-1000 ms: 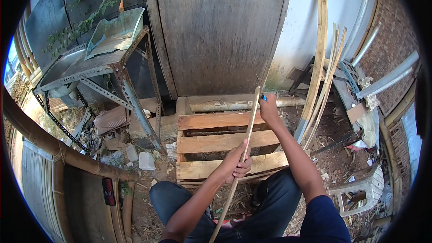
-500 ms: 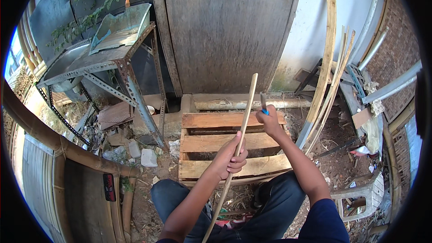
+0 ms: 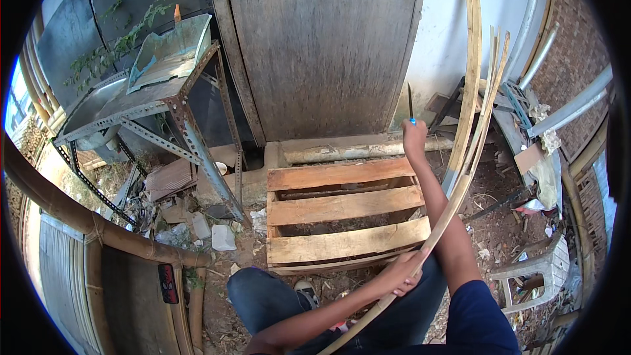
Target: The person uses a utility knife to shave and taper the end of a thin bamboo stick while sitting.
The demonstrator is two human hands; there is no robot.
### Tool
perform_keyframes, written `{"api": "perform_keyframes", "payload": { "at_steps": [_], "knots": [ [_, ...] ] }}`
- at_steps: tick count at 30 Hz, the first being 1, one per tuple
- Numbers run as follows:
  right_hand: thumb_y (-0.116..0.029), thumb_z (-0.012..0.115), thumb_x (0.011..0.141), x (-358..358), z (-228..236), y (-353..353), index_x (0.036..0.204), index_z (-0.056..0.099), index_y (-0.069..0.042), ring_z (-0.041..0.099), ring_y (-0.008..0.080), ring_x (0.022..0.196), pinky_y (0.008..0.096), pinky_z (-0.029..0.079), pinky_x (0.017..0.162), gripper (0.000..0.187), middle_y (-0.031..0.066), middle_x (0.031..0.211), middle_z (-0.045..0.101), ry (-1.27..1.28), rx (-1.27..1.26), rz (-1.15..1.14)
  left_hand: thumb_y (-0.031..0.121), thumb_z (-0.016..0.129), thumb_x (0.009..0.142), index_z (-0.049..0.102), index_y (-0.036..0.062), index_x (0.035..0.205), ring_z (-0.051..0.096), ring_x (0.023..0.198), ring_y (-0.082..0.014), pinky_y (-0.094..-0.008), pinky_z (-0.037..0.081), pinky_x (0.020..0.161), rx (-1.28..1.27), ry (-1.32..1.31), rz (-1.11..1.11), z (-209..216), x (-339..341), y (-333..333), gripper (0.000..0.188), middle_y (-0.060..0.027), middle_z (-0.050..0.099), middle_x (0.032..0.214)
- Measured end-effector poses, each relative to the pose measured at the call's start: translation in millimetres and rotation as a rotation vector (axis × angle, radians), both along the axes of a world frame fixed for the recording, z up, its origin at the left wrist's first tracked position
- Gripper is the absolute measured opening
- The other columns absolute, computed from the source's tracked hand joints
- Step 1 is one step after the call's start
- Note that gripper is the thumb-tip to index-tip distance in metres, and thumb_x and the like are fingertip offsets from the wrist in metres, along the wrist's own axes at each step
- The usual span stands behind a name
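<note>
My left hand (image 3: 399,276) is closed around a long, pale strip of wood or bamboo (image 3: 452,209), gripping it low down over my right thigh. The strip slants from the lower edge up to the right and crosses in front of my right forearm. Farther out, my right hand (image 3: 414,138) is closed on a knife (image 3: 410,100) whose blade points upward; a bit of blue shows at its handle. The knife is apart from the strip. Between my hands and the door lies a low slatted wooden crate or pallet (image 3: 348,210).
Long wooden strips (image 3: 470,59) lean on the white wall at the right. A rusty metal stand with a basin (image 3: 98,102) is at the left, near a wooden door (image 3: 322,52). A broken plastic chair (image 3: 536,276) lies low right, among debris. Bamboo poles (image 3: 59,197) edge the left.
The strip has swung from nearly upright to a rightward slant, my left hand moving right and down with it. My right hand has moved up and right with the knife, away from the strip.
</note>
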State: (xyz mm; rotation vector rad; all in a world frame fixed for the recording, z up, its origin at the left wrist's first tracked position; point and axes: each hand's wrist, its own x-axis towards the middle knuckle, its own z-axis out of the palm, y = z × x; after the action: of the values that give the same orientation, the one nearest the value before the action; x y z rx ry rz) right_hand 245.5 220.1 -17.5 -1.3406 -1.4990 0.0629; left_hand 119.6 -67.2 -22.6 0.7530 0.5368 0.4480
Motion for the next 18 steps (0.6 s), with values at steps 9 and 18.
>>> {"api": "perform_keyframes", "payload": {
  "at_steps": [9,18],
  "knots": [
    [-0.015,0.056,0.082,-12.5,-9.7,-56.9,0.063,0.04,-0.01,0.037,0.0084,0.039,0.024,0.027,0.037,0.025,-0.0013,0.049,0.04,0.694,-0.42,0.634,0.049,0.039,0.096,0.042,0.0076,0.08,0.021,0.034,-0.003,-0.0184,0.016,0.029,-0.012,0.101,0.555,4.2,-101.5,75.9,0.044,0.0047,0.027,0.05],
    [-0.018,0.058,0.069,-83.6,-11.1,-104.0,0.064,0.057,0.0,0.052,0.0419,0.053,0.0462,0.042,0.051,0.019,0.0227,0.058,0.053,-0.289,-0.123,0.799,0.049,0.04,0.096,0.042,0.0071,0.08,0.026,0.035,-0.0037,-0.0197,0.019,0.031,0.108,0.248,0.657,18.0,-104.2,67.9,0.045,0.0041,0.03,0.051]
  ]
}}
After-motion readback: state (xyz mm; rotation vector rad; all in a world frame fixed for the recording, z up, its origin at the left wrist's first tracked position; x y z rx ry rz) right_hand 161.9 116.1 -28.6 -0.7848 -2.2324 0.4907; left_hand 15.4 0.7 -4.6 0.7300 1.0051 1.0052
